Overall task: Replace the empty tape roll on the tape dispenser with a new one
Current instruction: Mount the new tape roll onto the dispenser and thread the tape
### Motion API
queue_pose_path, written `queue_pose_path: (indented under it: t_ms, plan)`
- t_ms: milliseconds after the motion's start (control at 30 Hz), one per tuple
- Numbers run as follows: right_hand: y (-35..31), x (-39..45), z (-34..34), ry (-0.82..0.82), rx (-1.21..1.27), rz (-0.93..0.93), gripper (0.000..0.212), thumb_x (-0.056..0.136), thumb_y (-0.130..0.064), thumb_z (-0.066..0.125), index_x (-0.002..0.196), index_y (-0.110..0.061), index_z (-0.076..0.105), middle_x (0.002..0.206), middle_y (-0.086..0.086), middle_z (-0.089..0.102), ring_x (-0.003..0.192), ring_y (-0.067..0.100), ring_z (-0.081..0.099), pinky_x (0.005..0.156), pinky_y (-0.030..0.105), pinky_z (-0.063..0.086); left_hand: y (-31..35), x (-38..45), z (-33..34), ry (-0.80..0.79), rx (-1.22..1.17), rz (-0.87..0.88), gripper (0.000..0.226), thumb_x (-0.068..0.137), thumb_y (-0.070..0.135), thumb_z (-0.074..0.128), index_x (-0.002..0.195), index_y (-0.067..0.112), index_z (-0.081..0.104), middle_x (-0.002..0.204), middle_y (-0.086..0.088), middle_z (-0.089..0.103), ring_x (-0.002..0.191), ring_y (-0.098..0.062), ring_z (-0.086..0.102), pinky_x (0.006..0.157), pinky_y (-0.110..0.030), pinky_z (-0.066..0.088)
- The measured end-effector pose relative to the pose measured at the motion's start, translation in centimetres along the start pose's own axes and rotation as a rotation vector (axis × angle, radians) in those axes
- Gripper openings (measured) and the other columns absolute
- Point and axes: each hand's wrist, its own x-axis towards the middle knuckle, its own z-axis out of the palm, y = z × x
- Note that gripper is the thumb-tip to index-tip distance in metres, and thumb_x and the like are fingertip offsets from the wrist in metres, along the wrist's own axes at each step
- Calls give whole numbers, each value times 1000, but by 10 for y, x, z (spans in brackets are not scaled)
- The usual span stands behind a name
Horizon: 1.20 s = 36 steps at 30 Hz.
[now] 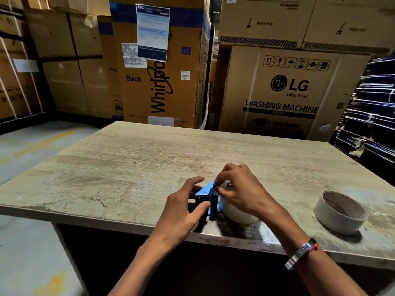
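A blue tape dispenser [206, 192] with a black roller lies near the front edge of the wooden table [128, 159]. A pale tape roll [237, 213] sits on it, partly hidden under my right hand. My left hand [183, 208] grips the dispenser's black handle side, thumb against the roller. My right hand [241, 189] rests over the roll and pinches something small at the dispenser's top; I cannot tell what. A second roll [339, 212], with a brown inner core, lies flat on the table to the right, apart from both hands.
Large cardboard appliance boxes [280, 90] stand behind the table. Dark stacked material [372, 116] rises at the far right. Concrete floor with yellow markings [32, 146] lies to the left.
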Motion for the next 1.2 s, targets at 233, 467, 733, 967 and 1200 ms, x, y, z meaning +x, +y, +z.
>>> queue_pose_path:
  t_ms: [233, 467, 733, 967, 1200]
  plan:
    - [3, -5, 3, 58, 61, -61, 9, 94, -27, 66, 96, -29, 75, 95, -15, 56, 99, 15, 45, 83, 41, 49, -4, 1, 2, 47, 32, -18, 32, 89, 17, 71, 120, 22, 66, 109, 8, 73, 99, -3, 70, 87, -29, 59]
    - [5, -7, 7, 91, 20, -138, 8, 94, -28, 64, 96, -30, 72, 94, -17, 58, 95, 14, 47, 77, 41, 49, -3, 7, -1, 11, 65, 8, 28, 92, 15, 65, 119, 22, 67, 106, 8, 74, 98, -1, 70, 88, -24, 56]
    - [3, 4, -2, 67, -129, -220, 7, 96, -29, 60, 95, -30, 68, 95, -18, 58, 91, 13, 49, 71, 37, 49, -9, 18, -6, -62, 60, 44, 26, 93, 10, 61, 118, 17, 67, 106, 0, 74, 98, -6, 70, 87, -26, 57]
    - [4, 3, 2, 158, -143, -355, 10, 95, -16, 64, 90, -20, 72, 95, -8, 67, 80, 21, 61, 59, 42, 53, -15, 26, -14, -123, 47, 55, 38, 92, 9, 61, 120, 34, 62, 94, 34, 67, 96, 9, 67, 87, -11, 52]
    - [9, 12, 0, 132, -101, -445, 15, 87, -5, 73, 86, -20, 73, 91, -8, 68, 71, 17, 65, 55, 36, 52, -23, 32, -14, -131, 42, 56, 37, 94, 12, 63, 129, 23, 64, 112, 8, 69, 101, 11, 63, 93, -14, 52]
